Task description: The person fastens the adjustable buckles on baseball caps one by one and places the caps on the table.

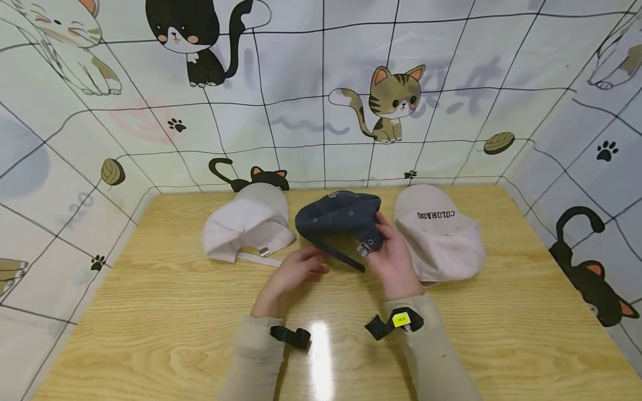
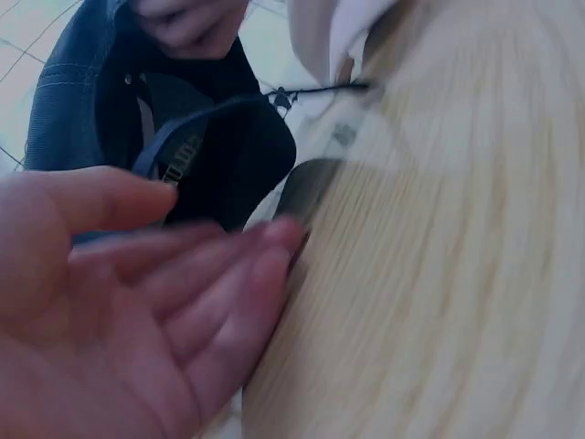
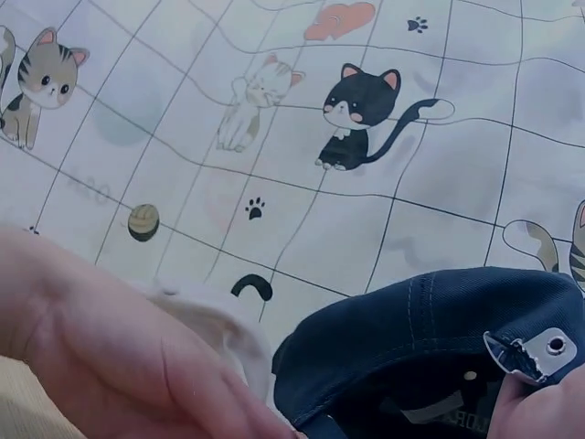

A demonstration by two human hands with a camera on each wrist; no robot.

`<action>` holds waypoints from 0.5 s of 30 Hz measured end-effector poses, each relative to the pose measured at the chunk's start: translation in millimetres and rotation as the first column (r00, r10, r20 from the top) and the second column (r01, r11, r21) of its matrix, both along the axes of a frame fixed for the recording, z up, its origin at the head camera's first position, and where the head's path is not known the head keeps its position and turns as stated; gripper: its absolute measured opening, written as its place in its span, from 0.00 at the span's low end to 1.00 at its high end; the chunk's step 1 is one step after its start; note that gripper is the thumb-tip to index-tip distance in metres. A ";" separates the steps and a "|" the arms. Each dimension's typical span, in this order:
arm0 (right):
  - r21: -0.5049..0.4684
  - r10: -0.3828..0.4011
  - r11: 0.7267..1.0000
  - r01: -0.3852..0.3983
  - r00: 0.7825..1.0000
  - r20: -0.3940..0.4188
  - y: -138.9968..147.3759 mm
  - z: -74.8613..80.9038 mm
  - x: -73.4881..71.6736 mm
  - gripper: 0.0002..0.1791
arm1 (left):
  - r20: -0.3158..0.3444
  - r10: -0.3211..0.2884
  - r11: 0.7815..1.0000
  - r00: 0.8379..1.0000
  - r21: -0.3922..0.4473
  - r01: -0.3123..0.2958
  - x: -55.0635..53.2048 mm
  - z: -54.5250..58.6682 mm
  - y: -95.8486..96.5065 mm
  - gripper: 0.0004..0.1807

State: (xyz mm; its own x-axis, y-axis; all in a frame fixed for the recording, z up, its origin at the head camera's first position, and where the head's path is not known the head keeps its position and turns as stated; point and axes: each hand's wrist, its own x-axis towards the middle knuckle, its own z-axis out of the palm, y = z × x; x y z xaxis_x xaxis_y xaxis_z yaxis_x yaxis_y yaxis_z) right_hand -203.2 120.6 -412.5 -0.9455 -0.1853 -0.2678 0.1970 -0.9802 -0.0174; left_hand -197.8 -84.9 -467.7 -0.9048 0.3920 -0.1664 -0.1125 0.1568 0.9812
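My right hand (image 1: 393,259) grips a navy baseball cap (image 1: 341,214) at its back edge, beside the metal strap buckle (image 3: 553,346). The cap's opening faces down toward me, and its loose back strap (image 1: 343,259) sticks out unfastened. Just left of that strap is my left hand (image 1: 298,270), low over the table. In the left wrist view its palm is turned up, its fingers (image 2: 228,302) are loosely extended, and nothing lies in them. Printed lettering (image 2: 183,157) shows inside the cap.
A white cap (image 1: 251,217) sits at the left, its strap lying out on the wooden table (image 1: 200,334). At the right is a pale cap (image 1: 441,245) marked COLORADO. A cat-patterned cloth (image 1: 301,67) surrounds the table's back and sides.
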 end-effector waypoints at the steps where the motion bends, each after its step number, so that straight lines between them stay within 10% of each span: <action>1: -0.005 0.004 1.000 -0.004 1.000 0.010 -1.0 0.9 0.2 0.14 | 0.016 -0.035 0.998 0.999 0.057 0.034 0.0 -1.7 2.0 0.17; 7: -0.073 0.076 0.995 -0.074 0.997 0.016 -7.9 3.4 2.9 0.10 | 0.041 -0.149 0.942 0.988 0.311 0.129 -1.4 -10.7 12.6 0.23; 15: -0.114 0.091 0.988 -0.103 0.990 -0.106 -12.2 -0.5 5.5 0.09 | 0.110 0.008 0.859 0.994 0.508 -0.063 -0.8 -7.5 16.3 0.21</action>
State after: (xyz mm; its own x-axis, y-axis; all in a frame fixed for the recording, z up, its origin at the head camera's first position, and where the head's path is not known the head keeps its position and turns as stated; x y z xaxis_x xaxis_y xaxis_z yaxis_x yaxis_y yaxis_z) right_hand -197.7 108.4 -413.0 -0.9425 -0.3019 -0.1431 0.2940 -0.9529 0.0738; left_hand -198.6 -68.6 -475.2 -0.9089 0.4149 -0.0420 -0.2101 -0.3686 0.9055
